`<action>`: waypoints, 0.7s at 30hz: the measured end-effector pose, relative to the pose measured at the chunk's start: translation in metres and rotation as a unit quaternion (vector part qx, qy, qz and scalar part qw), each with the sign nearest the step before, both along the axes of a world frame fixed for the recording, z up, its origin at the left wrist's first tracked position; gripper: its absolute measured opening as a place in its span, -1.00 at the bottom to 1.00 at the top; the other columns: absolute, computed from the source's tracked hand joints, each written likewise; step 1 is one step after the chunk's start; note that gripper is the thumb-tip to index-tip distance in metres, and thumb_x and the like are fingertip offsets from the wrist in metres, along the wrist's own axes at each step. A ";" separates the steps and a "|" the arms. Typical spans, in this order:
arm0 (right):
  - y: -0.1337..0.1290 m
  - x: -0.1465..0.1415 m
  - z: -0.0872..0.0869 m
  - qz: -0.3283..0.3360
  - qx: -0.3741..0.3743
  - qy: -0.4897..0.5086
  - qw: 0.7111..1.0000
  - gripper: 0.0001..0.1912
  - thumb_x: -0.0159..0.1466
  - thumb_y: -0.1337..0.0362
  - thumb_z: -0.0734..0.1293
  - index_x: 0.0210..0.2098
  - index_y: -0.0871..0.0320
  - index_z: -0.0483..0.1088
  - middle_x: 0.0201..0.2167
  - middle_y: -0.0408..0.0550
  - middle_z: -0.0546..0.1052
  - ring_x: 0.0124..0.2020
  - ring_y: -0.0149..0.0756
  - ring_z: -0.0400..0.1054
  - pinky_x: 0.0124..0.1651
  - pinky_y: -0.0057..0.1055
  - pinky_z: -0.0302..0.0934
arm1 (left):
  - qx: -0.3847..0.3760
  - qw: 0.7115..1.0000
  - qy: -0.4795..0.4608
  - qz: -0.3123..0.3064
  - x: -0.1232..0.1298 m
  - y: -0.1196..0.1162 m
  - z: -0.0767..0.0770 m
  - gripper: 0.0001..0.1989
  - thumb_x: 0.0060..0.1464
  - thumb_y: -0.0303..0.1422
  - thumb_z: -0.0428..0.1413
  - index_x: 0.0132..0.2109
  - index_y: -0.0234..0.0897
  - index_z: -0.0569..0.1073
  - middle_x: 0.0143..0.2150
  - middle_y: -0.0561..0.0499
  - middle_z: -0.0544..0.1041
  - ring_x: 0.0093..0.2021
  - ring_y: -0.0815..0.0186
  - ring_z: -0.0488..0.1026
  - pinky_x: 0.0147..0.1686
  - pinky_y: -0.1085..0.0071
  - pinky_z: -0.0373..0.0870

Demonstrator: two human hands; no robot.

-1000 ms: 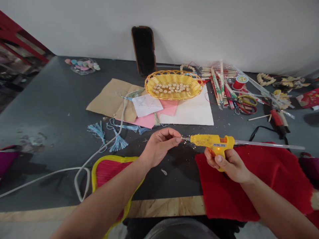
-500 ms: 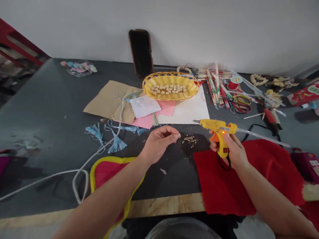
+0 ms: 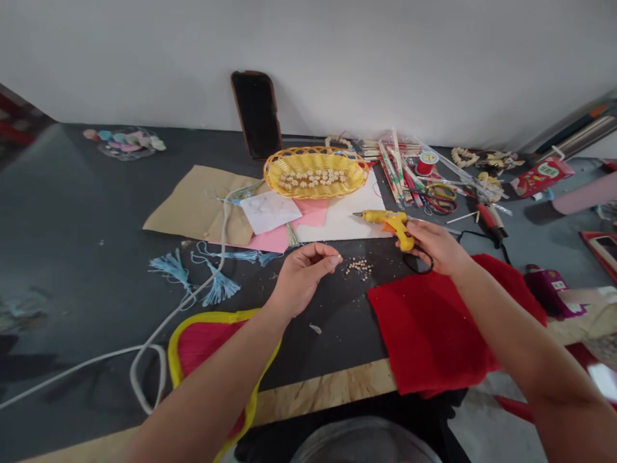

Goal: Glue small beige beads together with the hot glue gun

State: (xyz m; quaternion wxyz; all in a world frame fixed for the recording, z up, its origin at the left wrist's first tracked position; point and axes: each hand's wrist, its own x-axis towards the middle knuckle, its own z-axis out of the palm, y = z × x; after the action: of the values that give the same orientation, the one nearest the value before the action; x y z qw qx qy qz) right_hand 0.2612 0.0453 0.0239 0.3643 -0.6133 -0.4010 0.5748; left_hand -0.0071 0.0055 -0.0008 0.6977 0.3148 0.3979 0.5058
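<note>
My left hand [image 3: 306,273] is closed in a pinch on a tiny pale bead at its fingertips. Just right of it, a small pile of beads [image 3: 358,268] lies on the dark table. My right hand [image 3: 429,244] grips a yellow glue gun [image 3: 393,222] by its handle, its nozzle pointing left over the white sheet [image 3: 369,199]. Behind the hands stands a yellow woven basket [image 3: 315,164] holding several small beaded pieces [image 3: 313,179]. A red cloth [image 3: 434,321] lies below my right hand.
Blue tassels [image 3: 222,286] and a white cable [image 3: 168,318] lie at the left, near brown paper [image 3: 202,199]. A phone [image 3: 257,116] leans on the wall. Scissors [image 3: 441,198], pliers [image 3: 491,222], a thread spool [image 3: 427,163] and a red box [image 3: 542,175] are at the right.
The glue gun and my right hand have moved left and away from me, towards the white sheet. My left hand keeps its pinch. The view has turned to the right.
</note>
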 end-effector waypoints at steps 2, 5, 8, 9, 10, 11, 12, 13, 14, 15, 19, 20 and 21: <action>-0.004 0.012 0.003 0.037 0.058 -0.143 0.987 -0.71 0.24 0.08 0.32 -0.15 0.13 0.45 -0.26 -0.01 0.57 -0.30 -0.25 0.50 -0.28 -0.34 0.44 | 0.000 1.000 -0.001 -0.003 0.000 0.000 -0.001 -0.82 -0.21 -0.39 0.37 -0.41 -0.32 0.56 -0.50 0.06 0.53 -0.48 0.47 0.36 -0.44 0.53 0.26; -0.024 0.011 0.013 0.069 0.210 -0.401 0.889 -0.76 0.25 0.20 0.31 -0.11 0.15 0.44 -0.14 0.05 0.56 -0.28 -0.19 0.49 -0.17 -0.19 0.42 | -0.001 1.000 0.000 -0.011 0.001 -0.001 -0.001 -0.82 -0.21 -0.39 0.37 -0.41 -0.32 0.55 -0.49 0.06 0.53 -0.47 0.48 0.36 -0.43 0.54 0.26; -0.049 -0.016 0.021 0.157 0.356 -0.442 0.808 -0.82 0.32 0.31 0.23 -0.12 0.13 0.42 -0.11 0.04 0.55 -0.16 -0.20 0.48 -0.04 -0.22 0.37 | -0.003 1.000 0.002 -0.016 0.001 -0.001 0.000 -0.82 -0.20 -0.39 0.37 -0.41 -0.32 0.55 -0.48 0.06 0.53 -0.46 0.48 0.37 -0.41 0.55 0.27; -0.055 -0.028 0.021 0.189 0.388 -0.431 0.792 -0.83 0.34 0.33 0.21 -0.13 0.12 0.42 -0.13 0.04 0.56 -0.10 -0.21 0.47 0.00 -0.26 0.35 | -0.004 1.000 0.003 -0.016 0.001 -0.001 0.001 -0.82 -0.20 -0.39 0.37 -0.41 -0.32 0.55 -0.47 0.06 0.53 -0.45 0.48 0.37 -0.40 0.55 0.28; -0.059 -0.039 0.020 0.218 0.402 -0.423 0.782 -0.82 0.35 0.36 0.20 -0.13 0.12 0.41 -0.14 0.04 0.56 -0.09 -0.23 0.46 0.00 -0.30 0.35 | -0.006 1.000 0.004 -0.016 0.001 -0.002 0.001 -0.82 -0.20 -0.40 0.37 -0.41 -0.32 0.55 -0.47 0.06 0.53 -0.45 0.48 0.37 -0.40 0.55 0.28; -0.061 -0.048 0.016 0.250 0.401 -0.419 0.775 -0.82 0.35 0.38 0.18 -0.14 0.13 0.41 -0.15 0.05 0.55 -0.11 -0.24 0.46 -0.05 -0.33 0.35 | -0.006 1.000 0.006 -0.014 0.001 -0.002 0.002 -0.82 -0.20 -0.39 0.37 -0.41 -0.32 0.55 -0.47 0.06 0.53 -0.46 0.48 0.37 -0.41 0.55 0.28; -0.061 -0.054 0.012 0.274 0.383 -0.427 0.771 -0.82 0.35 0.41 0.18 -0.17 0.15 0.40 -0.18 0.05 0.54 -0.16 -0.24 0.47 -0.11 -0.34 0.35 | -0.006 1.000 0.008 -0.013 0.001 -0.002 0.002 -0.82 -0.20 -0.39 0.37 -0.41 -0.32 0.55 -0.47 0.06 0.53 -0.46 0.48 0.36 -0.41 0.55 0.28; -0.059 -0.057 0.007 0.290 0.359 -0.445 0.768 -0.83 0.33 0.43 0.19 -0.21 0.16 0.40 -0.24 0.05 0.54 -0.22 -0.23 0.46 -0.17 -0.34 0.35 | -0.005 1.000 0.011 -0.012 0.000 -0.002 0.002 -0.83 -0.20 -0.39 0.37 -0.41 -0.32 0.55 -0.47 0.06 0.53 -0.47 0.48 0.36 -0.42 0.55 0.28; -0.057 -0.058 0.002 0.297 0.332 -0.461 0.767 -0.86 0.32 0.43 0.20 -0.25 0.17 0.39 -0.28 0.04 0.53 -0.25 -0.22 0.45 -0.21 -0.34 0.33 | -0.003 1.000 0.013 -0.012 0.000 -0.003 0.001 -0.83 -0.20 -0.39 0.37 -0.41 -0.32 0.55 -0.48 0.06 0.53 -0.47 0.48 0.36 -0.42 0.55 0.28; -0.054 -0.057 -0.003 0.300 0.310 -0.471 0.769 -0.88 0.31 0.42 0.22 -0.28 0.18 0.39 -0.31 0.02 0.51 -0.27 -0.21 0.44 -0.23 -0.34 0.32 | -0.001 1.000 0.015 -0.014 0.000 -0.003 0.001 -0.83 -0.19 -0.39 0.37 -0.41 -0.31 0.56 -0.48 0.06 0.53 -0.46 0.48 0.37 -0.41 0.55 0.29; -0.048 -0.046 -0.017 0.304 0.293 -0.450 0.787 -0.91 0.31 0.42 0.25 -0.28 0.17 0.39 -0.29 -0.01 0.50 -0.24 -0.25 0.42 -0.20 -0.37 0.29 | 0.005 0.999 0.023 -0.034 0.001 -0.004 -0.003 -0.85 -0.16 -0.39 0.36 -0.39 -0.30 0.57 -0.46 0.07 0.53 -0.44 0.47 0.38 -0.38 0.55 0.30; -0.048 -0.045 -0.019 0.307 0.299 -0.440 0.789 -0.90 0.31 0.42 0.25 -0.27 0.16 0.40 -0.28 -0.01 0.50 -0.23 -0.26 0.42 -0.19 -0.38 0.29 | 0.006 0.999 0.027 -0.039 0.001 -0.005 -0.003 -0.85 -0.15 -0.38 0.36 -0.38 -0.30 0.57 -0.45 0.06 0.54 -0.43 0.47 0.38 -0.38 0.55 0.30; -0.048 -0.044 -0.020 0.310 0.303 -0.434 0.790 -0.89 0.32 0.41 0.25 -0.27 0.16 0.41 -0.27 -0.01 0.50 -0.23 -0.26 0.42 -0.18 -0.38 0.29 | 0.006 0.999 0.031 -0.042 0.001 -0.005 -0.004 -0.85 -0.14 -0.38 0.36 -0.38 -0.30 0.57 -0.44 0.06 0.54 -0.43 0.47 0.38 -0.38 0.54 0.30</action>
State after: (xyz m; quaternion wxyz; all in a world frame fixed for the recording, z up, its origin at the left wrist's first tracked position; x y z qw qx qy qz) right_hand 0.2169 -0.0028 0.0036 0.1214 -0.4992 -0.8390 0.1794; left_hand -0.0063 0.0002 -0.0045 0.7035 0.3507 0.4031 0.4686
